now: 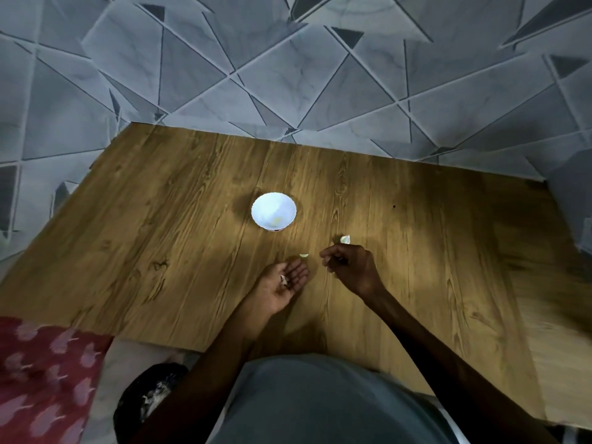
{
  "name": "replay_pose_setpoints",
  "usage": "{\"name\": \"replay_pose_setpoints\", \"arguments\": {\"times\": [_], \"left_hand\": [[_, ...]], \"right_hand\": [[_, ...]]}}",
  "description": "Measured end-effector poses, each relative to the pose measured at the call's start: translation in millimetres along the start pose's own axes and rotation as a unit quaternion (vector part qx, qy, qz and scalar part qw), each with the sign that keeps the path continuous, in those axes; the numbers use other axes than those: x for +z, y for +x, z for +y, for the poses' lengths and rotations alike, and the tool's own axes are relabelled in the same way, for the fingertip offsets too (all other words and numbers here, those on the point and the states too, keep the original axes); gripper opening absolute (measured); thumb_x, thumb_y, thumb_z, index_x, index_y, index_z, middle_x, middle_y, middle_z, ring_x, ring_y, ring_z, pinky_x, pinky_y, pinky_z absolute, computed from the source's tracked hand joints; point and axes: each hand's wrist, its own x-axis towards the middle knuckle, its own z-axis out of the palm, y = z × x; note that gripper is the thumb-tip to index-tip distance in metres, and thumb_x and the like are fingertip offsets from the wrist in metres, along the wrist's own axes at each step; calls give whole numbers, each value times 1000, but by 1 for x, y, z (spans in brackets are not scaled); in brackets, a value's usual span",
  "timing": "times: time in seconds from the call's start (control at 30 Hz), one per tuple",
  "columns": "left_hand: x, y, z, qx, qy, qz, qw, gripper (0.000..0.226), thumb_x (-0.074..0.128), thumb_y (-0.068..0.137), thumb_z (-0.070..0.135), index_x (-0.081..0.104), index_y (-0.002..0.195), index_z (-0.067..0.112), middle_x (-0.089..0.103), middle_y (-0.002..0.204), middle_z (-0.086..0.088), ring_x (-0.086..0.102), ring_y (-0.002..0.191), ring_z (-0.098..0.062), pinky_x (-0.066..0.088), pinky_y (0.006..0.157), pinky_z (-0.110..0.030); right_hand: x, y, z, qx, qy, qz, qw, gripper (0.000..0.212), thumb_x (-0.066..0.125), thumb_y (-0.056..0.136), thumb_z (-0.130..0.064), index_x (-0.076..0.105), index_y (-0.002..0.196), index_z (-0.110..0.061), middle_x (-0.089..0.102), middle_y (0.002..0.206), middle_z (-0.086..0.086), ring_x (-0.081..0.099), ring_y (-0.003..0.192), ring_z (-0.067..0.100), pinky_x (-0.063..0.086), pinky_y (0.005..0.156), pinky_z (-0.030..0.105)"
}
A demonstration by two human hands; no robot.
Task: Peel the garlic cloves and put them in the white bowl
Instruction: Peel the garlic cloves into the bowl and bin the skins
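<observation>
Left hand point(282, 285): lies palm up low over the desk point(160, 219), fingers relaxed and nearly straight, carries peel scraps point(283, 280). Right hand point(350, 267): shows knuckles up, fingers curled in; cannot tell if holding anything. Garlic clove point(345, 240) just beyond right hand, second clove point(303, 256) at left fingertips, both on desk. White bowl point(261, 203) farther back.

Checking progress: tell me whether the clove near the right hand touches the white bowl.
Apart. Head view shows bare table between the garlic clove and the white bowl.
</observation>
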Motion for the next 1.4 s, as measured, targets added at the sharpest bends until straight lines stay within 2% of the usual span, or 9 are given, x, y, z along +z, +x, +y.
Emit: {"name": "replay_pose_setpoints", "arguments": {"times": [0.2, 0.37, 0.53, 0.67, 0.87, 1.0, 1.17, 1.3, 1.4], "left_hand": [[-39, -11, 18, 12, -28, 12, 999, 37, 31, 105, 18, 59, 121, 0, 66, 92, -12, 61, 87, -22, 43, 95, -32], [-74, -37, 25, 34, -65, 39, 997, 38, 29, 105, 16, 56, 125, -2, 59, 116, -13, 52, 126, -25, 41, 97, -31], [-151, -66, 25, 67, -146, 80, 984, 32, 30, 102, 13, 58, 92, 2, 68, 88, -11, 60, 85, -19, 48, 82, -29], [-250, -96, 20, 95, -230, 125, 960, 31, 33, 102, 12, 59, 90, 1, 71, 65, -8, 67, 70, -17, 55, 66, -25], [-402, -97, 12, 99, -311, 207, 922, 32, 33, 103, 11, 59, 89, 0, 69, 62, -8, 63, 72, -19, 54, 70, -26], [-502, -60, 4, 84, -328, 220, 915, 31, 36, 102, 8, 58, 81, 3, 65, 58, -7, 63, 54, -16, 55, 53, -22], [-642, 39, -36, 97, -406, 240, 877, 46, 32, 105, 30, 56, 127, -3, 62, 119, -20, 60, 108, -31, 48, 99, -37], [-733, 144, -65, 112, -515, 206, 825, 57, 21, 102, 54, 52, 80, 11, 48, 75, -11, 49, 68, -17, 51, 62, -30], [-787, 204, -91, 90, -527, 182, 825, 69, 26, 94, 67, 61, 100, 8, 58, 94, -14, 61, 95, -31, 48, 82, -36]], "right_hand": [[16, -20, -17, 106, 159, -43, 981, 12, 63, 94, -7, 75, 97, -9, 75, 84, 5, 69, 71, 11, 57, 65, 23], [60, -31, -55, 121, 219, -110, 962, 11, 63, 94, -9, 74, 94, -5, 73, 84, 17, 66, 69, 15, 55, 64, 25], [137, -53, -104, 113, 227, -212, 944, 13, 62, 95, -8, 74, 97, -3, 72, 81, 13, 64, 66, 11, 54, 63, 20], [220, -80, -145, 95, 217, -279, 931, 14, 61, 96, -9, 72, 99, -1, 73, 81, 10, 68, 68, 11, 57, 66, 24], [352, -127, -184, 24, 138, -387, 911, 21, 55, 93, -18, 73, 99, -29, 75, 102, 5, 71, 97, 22, 57, 86, 38], [460, -158, -161, 38, 90, -426, 899, 28, 52, 96, -1, 73, 109, -16, 73, 112, 2, 68, 106, 15, 52, 93, 30], [622, -204, -81, 86, 32, -498, 862, 35, 52, 99, -26, 64, 127, -8, 64, 128, 2, 59, 120, 10, 43, 107, 23], [733, -221, 1, 95, -34, -562, 821, 40, 42, 106, -21, 46, 142, -4, 50, 138, 1, 43, 135, 18, 28, 92, -5], [815, -210, 58, 33, -111, -583, 804, 47, 31, 108, -18, 26, 148, 6, 34, 152, 14, 28, 144, 23, 28, 95, 3]]}}
